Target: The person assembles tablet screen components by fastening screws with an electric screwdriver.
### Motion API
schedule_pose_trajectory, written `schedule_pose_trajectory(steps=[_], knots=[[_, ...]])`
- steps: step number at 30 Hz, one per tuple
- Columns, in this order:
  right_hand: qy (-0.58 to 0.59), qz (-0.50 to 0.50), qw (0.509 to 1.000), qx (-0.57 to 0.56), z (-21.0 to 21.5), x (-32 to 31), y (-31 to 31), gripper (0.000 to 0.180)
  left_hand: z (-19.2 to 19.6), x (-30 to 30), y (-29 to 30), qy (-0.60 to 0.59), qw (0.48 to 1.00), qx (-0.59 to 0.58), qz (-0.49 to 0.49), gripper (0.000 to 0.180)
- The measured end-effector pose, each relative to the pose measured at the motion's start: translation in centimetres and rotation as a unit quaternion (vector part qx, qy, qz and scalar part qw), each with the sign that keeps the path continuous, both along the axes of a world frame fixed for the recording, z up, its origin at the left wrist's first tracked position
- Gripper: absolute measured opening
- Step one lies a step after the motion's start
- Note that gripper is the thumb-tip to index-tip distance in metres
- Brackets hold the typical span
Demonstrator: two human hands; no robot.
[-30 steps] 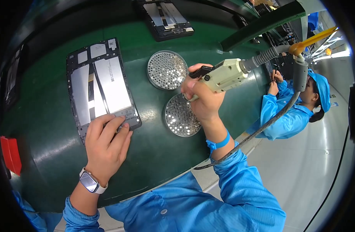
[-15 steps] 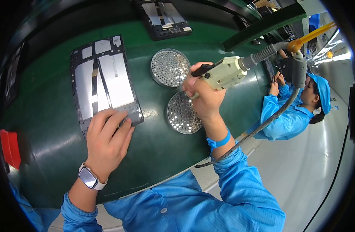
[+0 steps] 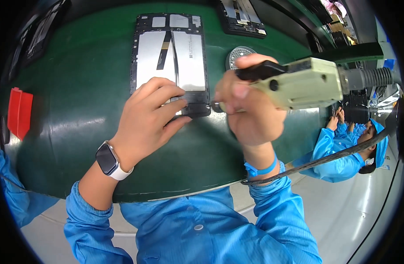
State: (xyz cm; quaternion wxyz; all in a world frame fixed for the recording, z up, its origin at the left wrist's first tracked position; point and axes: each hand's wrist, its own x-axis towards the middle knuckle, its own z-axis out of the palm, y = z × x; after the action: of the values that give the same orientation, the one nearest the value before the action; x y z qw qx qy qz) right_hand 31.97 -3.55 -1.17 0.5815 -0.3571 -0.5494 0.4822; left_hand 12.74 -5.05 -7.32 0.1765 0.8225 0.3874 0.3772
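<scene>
Tablet, near end under left fingers, power tool in right fingers

Tablet lay on the workbench, ahead of the person, left hand over its near end. Right hand, around a corded power tool, was just right of the near right corner. Perforated tray sat beyond that hand, partly behind it; second tablet farther back. Bin stood far left, co-worker far right.
</scene>
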Motion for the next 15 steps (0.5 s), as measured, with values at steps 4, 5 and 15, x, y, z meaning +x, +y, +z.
schedule_pose_trajectory(steps=[4,5,15], knots=[[0.052,0.031,0.997,-0.048,-1.5,-1.3,-0.1,0.029,-0.5,0.0,0.0,-0.012,1.0,0.011,0.008,0.027],[-0.026,0.011,0.999,-0.031,-1.3,-1.6,-0.3,0.035,-0.6,0.1,0.0,-0.016,1.0,0.009,0.014,0.027],[0.071,0.08,0.992,-0.061,-2.3,-1.7,-0.4,0.031,-0.8,-0.4,-0.3,-0.022,1.0,-0.003,0.004,0.022]])
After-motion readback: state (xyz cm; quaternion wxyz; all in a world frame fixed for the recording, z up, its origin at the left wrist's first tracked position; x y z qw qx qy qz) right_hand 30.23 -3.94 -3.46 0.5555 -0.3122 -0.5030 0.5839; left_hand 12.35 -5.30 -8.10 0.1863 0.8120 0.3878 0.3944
